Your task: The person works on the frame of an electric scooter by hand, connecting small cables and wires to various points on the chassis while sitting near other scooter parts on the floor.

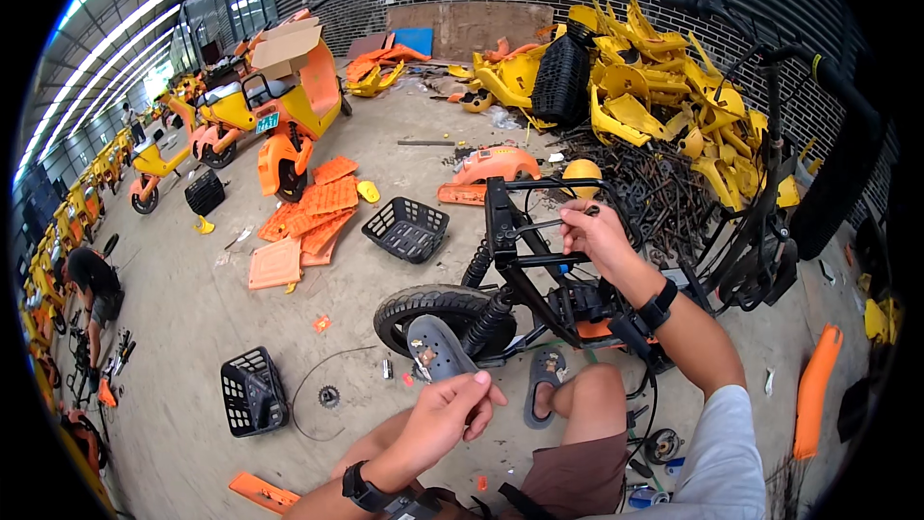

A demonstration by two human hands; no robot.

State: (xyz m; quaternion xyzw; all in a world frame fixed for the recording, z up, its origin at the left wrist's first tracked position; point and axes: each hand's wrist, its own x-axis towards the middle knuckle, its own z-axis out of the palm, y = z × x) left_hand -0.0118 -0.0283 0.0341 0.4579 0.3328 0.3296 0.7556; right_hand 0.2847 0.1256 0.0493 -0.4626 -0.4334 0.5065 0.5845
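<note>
A stripped black scooter frame (502, 226) stands in front of me, with its rear wheel (390, 318) and spring shocks (486, 323) exposed. My right hand (592, 236) pinches a thin dark metal tool, which looks like a wrench (539, 225), lying across the frame's top. My left hand (462, 409) is loosely curled below the wheel, just in front of my grey clog (433, 347); what it holds, if anything, is hidden. My other clogged foot (544, 385) rests under the frame.
A heap of yellow panels (645, 67) and metal parts (654, 212) lies behind the frame. Black baskets (404, 212), orange panels (274, 260) and loose parts lie on the concrete floor (192, 299). Parked scooters (279, 125) stand back left; a crouching person (91, 279) is at far left.
</note>
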